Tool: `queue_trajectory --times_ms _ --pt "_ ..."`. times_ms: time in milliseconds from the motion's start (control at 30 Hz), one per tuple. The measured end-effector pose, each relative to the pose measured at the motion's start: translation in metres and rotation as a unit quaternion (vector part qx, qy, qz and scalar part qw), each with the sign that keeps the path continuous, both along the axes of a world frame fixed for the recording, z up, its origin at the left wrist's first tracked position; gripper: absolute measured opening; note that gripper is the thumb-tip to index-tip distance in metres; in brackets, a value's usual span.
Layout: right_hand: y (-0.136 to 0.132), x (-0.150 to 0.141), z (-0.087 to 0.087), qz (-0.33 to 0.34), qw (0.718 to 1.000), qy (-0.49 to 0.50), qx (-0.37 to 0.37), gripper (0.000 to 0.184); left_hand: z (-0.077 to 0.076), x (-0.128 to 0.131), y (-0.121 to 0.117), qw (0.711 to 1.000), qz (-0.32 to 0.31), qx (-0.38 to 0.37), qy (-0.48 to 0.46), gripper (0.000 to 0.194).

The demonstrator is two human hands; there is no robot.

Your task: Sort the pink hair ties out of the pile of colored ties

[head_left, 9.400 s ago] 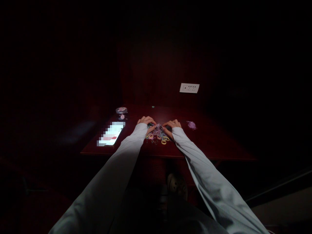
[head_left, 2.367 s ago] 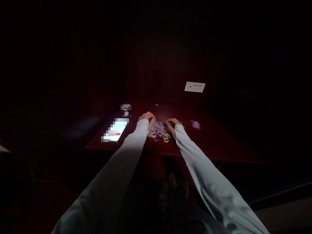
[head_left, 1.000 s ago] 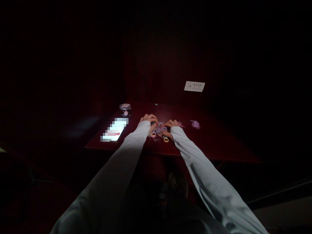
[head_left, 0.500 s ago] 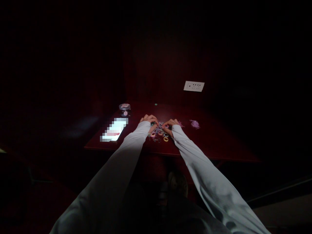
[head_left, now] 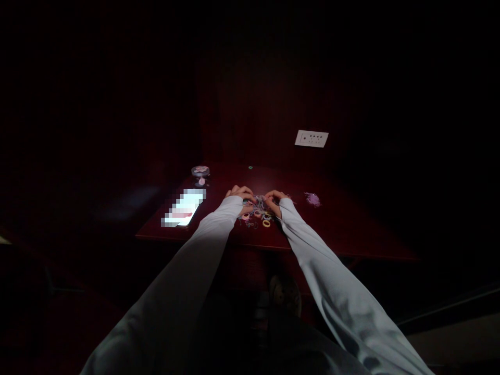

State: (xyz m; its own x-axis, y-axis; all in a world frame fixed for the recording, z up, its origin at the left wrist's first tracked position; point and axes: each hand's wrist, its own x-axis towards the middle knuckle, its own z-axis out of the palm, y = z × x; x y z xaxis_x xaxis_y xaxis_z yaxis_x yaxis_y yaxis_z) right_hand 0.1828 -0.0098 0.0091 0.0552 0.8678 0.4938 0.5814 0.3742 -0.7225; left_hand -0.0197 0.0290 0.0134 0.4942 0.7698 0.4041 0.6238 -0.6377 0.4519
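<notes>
Small rubber hair ties [head_left: 260, 212] in purple, pink, green and yellow lie in a tangled heap near the table's front edge. My left hand [head_left: 239, 196] rests at the heap's left side, fingers curved over it and thumb apart below them. At its right side, my right hand [head_left: 276, 200] is pinched, thumb against fingertip; what lies in the pinch is too small to name. A thicker yellow hair tie [head_left: 266, 224] sits at the front of the heap. Some pink strands show just behind my right hand, partly hidden by it.
On the dark red table [head_left: 336, 234], a separate purple bunch of hair ties [head_left: 312, 199] lies to the right. A lit phone [head_left: 185, 208] and a clear lidded jar [head_left: 200, 176] are at left. One green ring [head_left: 250, 167] lies farther back. A wall socket [head_left: 311, 138] is behind.
Over the last second my right hand has drawn back slightly rightward from the heap, and its spread thumb and finger have come together. My left hand has stayed nearly in place.
</notes>
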Motion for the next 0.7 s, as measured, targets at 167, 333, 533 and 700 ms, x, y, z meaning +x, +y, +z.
queue_trajectory --times_ms 167,333,533,700 --pt "-0.0051 -0.0052 0.0021 0.043 0.994 0.089 -0.039 0.048 -0.0049 -0.0005 0.0029 1.000 -0.003 -0.002 -0.005 0.013" --pt "-0.0067 -0.0066 0.0048 0.045 0.994 0.092 -0.037 0.052 -0.0067 -0.0004 0.0040 1.000 -0.003 0.002 -0.016 0.009" --pt "-0.0025 -0.0027 -0.0008 0.028 0.997 0.076 -0.019 0.051 -0.0036 0.0014 0.0040 1.000 0.000 -0.001 -0.016 0.005" --pt "-0.0009 -0.0002 -0.0032 0.023 0.998 0.059 -0.013 0.048 -0.0012 0.0010 0.0030 0.999 -0.007 0.009 -0.030 0.005"
